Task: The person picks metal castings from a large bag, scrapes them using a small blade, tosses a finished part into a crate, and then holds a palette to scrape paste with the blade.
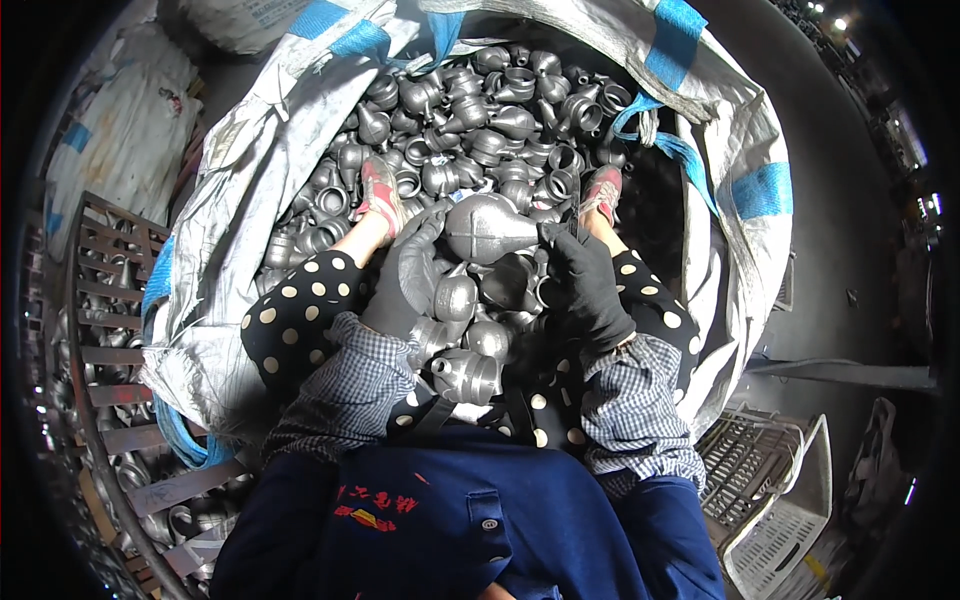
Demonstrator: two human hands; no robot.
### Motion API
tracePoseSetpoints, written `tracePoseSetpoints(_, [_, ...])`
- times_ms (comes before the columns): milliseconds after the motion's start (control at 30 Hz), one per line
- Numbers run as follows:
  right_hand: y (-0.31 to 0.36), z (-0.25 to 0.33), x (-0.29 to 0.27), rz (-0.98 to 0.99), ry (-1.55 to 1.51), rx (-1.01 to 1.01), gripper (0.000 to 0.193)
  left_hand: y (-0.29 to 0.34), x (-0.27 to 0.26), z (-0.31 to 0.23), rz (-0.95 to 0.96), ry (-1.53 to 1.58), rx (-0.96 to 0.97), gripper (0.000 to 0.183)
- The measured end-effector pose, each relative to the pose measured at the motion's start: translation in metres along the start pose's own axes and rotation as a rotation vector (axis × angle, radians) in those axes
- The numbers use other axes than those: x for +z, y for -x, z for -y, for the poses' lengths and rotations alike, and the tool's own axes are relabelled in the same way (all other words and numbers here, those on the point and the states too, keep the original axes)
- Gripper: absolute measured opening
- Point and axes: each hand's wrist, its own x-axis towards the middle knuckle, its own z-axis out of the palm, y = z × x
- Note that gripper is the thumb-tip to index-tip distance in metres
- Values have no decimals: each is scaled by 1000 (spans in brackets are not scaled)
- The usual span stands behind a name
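Note:
A grey bulb-shaped part [485, 228] with a narrowing neck and a seam line lies level between my hands. My left hand [408, 275], in a dark glove, is closed on its round end. My right hand [592, 285], gloved too, has its fingertips at the neck. A thin dark blade-like tool [575, 212] sticks up from the right hand; its grip is hidden in the fingers. Several similar grey parts [466, 377] rest in my lap, just below the held one.
I sit in the mouth of a large white woven sack [240, 190] with blue straps, my shoes [380, 192] on a heap of grey parts [480, 120]. A slatted metal crate [110, 355] holding more parts stands at left. White plastic baskets [780, 520] sit at lower right.

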Motion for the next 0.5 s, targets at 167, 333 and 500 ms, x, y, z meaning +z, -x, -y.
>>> tracePoseSetpoints(167, [-6, -7, -4, -14, 52, -6, 27, -10, -16, 4, 61, -38, 157, 45])
tracePoseSetpoints(333, [-7, -10, -7, -2, 303, -205, 30, -10, -22, 1, 38, -5, 156, 40])
tracePoseSetpoints(500, [-4, -14, -4, 19, 295, -344, 28, -2, -18, -1, -52, -95, 91, 35])
